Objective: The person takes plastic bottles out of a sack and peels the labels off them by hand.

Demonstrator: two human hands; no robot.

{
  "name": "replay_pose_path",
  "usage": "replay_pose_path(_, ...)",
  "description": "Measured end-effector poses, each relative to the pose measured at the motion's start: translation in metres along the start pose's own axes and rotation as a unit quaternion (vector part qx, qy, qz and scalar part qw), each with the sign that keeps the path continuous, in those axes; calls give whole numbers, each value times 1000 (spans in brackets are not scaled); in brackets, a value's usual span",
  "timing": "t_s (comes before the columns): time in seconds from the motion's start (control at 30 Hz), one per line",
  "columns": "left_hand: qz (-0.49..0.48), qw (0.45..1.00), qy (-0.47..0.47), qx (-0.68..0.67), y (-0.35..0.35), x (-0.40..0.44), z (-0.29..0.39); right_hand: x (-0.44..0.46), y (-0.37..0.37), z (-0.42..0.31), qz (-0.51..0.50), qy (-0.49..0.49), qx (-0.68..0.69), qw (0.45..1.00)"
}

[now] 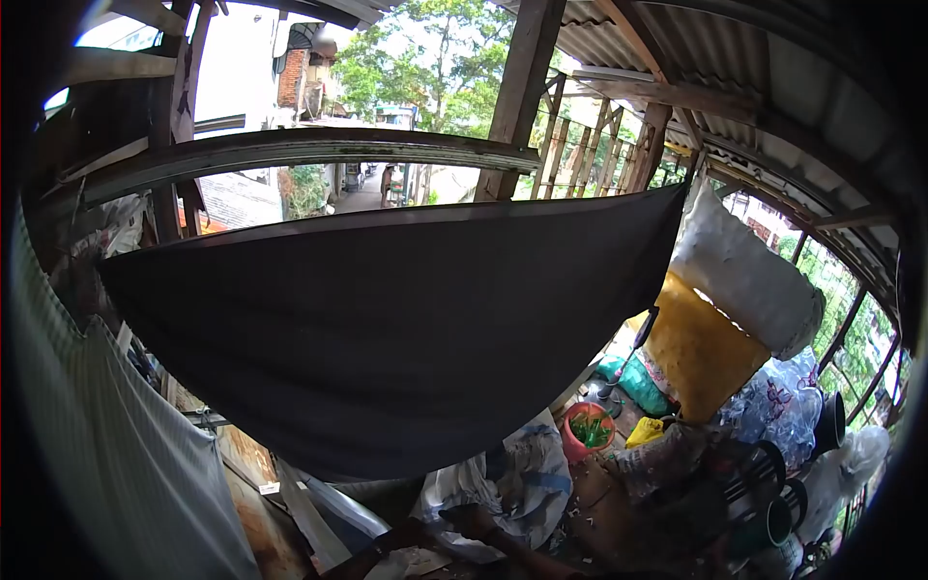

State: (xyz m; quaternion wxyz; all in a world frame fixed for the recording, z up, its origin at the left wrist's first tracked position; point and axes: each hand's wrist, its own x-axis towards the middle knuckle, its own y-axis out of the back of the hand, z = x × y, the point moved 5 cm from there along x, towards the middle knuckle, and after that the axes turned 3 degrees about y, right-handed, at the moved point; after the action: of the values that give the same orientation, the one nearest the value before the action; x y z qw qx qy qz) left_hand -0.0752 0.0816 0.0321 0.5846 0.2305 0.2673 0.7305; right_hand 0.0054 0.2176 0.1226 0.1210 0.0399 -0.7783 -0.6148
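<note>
Low in the view, my left hand (404,536) and my right hand (470,521) are close together, both in deep shadow. Their fingers look drawn together, but whatever they hold is too dark and small to make out. Just beyond and around them lies a crumpled white plastic sack (530,474) with blue-grey bands. Above my hands a large dark cloth (406,329) hangs across the middle, its upper edge stretched between two corners and its lower edge sagging.
A pink bucket (588,431) with green items inside stands right of the sack, near a yellow container (645,432). Farther right are a yellow sack (701,353), a white sack (744,275) and clear plastic bags (778,411). A striped sheet (126,464) hangs at left.
</note>
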Motion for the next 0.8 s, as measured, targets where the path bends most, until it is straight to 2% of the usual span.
replay_pose_path(0.03, -12, 1000, 0, -2, 1, 0, 3, 1, 4, -1, 48, 21, 11, 999)
replay_pose_path(0.07, -22, 1000, 1, -2, 1, 0, 5, 4, 12, -4, 50, 21, 10, 998)
replay_pose_path(0.17, -47, 999, 0, -13, -6, 1, 12, 8, 35, -13, -12, -1, 20, 1000)
replay_pose_path(0.23, -66, 998, 0, -18, -13, 3, 17, 5, 51, -17, 114, 52, -3, 992)
replay_pose_path(0.27, -77, 997, 0, -20, -16, 4, 19, 7, 60, -21, 114, 51, -3, 992)
replay_pose_path(0.33, -98, 995, -3, -26, -25, 5, 27, 6, 78, -20, 130, 5, 122, 984)
replay_pose_path(0.37, -107, 994, -3, -29, -31, 5, 31, 7, 79, -18, 129, 2, 123, 984)
replay_pose_path(0.43, -129, 991, -5, -34, -42, 4, 40, 1, 81, -14, 186, -9, 227, 956)
replay_pose_path(0.57, -157, 987, -12, -46, -52, 17, 60, -1, 129, -24, 213, 23, 256, 943)
replay_pose_path(0.63, -156, 986, -18, -60, -50, 27, 74, 0, 143, -13, 190, -34, 316, 929)
replay_pose_path(0.67, -157, 985, -22, -64, -41, 33, 86, 2, 159, -13, 199, -33, 322, 925)
replay_pose_path(0.73, -148, 985, -37, -79, -22, 47, 112, -1, 181, -2, 114, -103, 442, 884)
replay_pose_path(0.77, -133, 982, -39, -129, -8, 54, 123, 0, 192, 7, 114, -106, 444, 883)
replay_pose_path(0.8, -116, 970, -34, -211, 3, 59, 133, -2, 191, 25, 79, -209, 515, 828)
